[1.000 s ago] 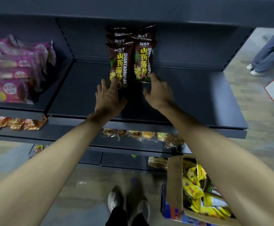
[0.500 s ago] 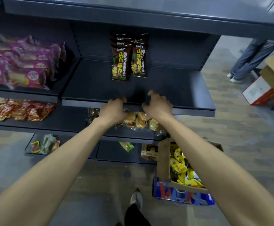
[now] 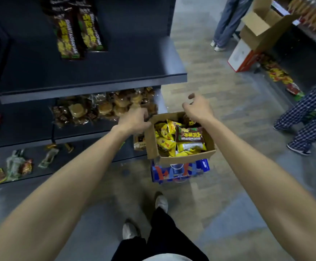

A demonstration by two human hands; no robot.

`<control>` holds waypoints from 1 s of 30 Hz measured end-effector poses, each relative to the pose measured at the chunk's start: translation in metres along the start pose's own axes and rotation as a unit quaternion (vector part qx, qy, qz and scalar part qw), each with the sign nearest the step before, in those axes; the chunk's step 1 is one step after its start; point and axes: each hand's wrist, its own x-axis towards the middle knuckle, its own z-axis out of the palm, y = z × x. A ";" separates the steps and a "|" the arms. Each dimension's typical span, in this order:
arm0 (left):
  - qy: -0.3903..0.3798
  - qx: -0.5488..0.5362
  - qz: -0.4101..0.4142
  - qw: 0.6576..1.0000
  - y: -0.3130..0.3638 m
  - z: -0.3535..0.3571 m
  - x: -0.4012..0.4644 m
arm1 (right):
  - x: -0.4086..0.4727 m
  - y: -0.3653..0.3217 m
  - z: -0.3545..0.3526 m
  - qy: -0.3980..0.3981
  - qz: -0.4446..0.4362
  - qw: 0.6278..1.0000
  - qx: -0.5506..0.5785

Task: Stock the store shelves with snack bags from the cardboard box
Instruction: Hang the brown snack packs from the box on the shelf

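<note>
Cardboard box (image 3: 151, 142) lies under both outstretched arms; left hand (image 3: 134, 119) and right hand (image 3: 198, 108) hover empty, fingers loosely curled.

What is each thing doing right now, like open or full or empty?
cardboard box: open, holds snack bags.
brown bag in box: lying flat on top.
brown bags on shelf: stocked, two rows side by side.
left hand: empty, at the box's edge.
right hand: empty, loosely curled above the box.
</note>
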 end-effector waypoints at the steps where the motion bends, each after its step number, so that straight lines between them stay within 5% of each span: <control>1: -0.017 0.003 0.004 1.000 0.008 0.014 0.004 | 0.003 0.018 -0.005 -0.002 0.017 1.000 0.002; 7: -0.108 -0.007 -0.002 0.994 0.045 0.091 0.043 | 0.026 0.117 -0.011 -0.077 0.080 0.994 -0.019; 19: -0.141 -0.038 -0.072 0.987 0.096 0.180 0.106 | 0.094 0.223 0.021 -0.171 0.118 0.978 -0.031; 25: -0.116 0.064 0.071 0.989 0.106 0.232 0.140 | 0.110 0.242 0.045 -0.172 0.103 0.979 -0.034; 27: -0.083 0.155 0.160 0.971 0.111 0.247 0.156 | 0.111 0.248 0.053 -0.164 0.083 0.982 -0.033; 30: -0.077 0.223 0.188 0.953 0.110 0.267 0.175 | 0.111 0.255 0.065 -0.150 0.049 0.987 -0.031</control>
